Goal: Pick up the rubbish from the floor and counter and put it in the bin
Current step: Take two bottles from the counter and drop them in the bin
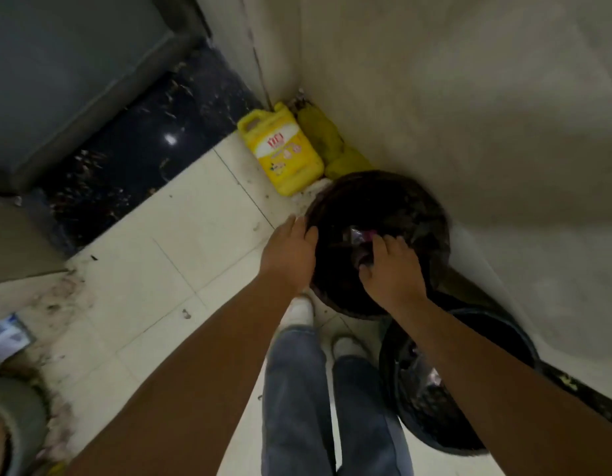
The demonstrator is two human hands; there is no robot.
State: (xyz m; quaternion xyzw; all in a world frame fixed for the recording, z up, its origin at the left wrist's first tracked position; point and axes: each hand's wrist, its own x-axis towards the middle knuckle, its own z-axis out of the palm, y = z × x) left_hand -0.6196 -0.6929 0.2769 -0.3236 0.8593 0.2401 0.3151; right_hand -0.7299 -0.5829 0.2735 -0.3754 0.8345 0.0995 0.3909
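Observation:
A round dark bin (401, 190) lined with a black bag stands on the tiled floor against the wall. My left hand (291, 252) grips its near left rim. Over the bin's mouth, my right hand (390, 266) pinches a dark crumpled wrapper (361, 243) with a bit of pink on it. The inside of the bin is too dark to read.
A yellow jug (284, 149) and yellow bags (327, 139) sit in the corner behind the bin. A second dark bin (435, 400) stands at my right foot. Dirt and debris lie on the pale tiles at the left, near a blue-white packet (5, 338).

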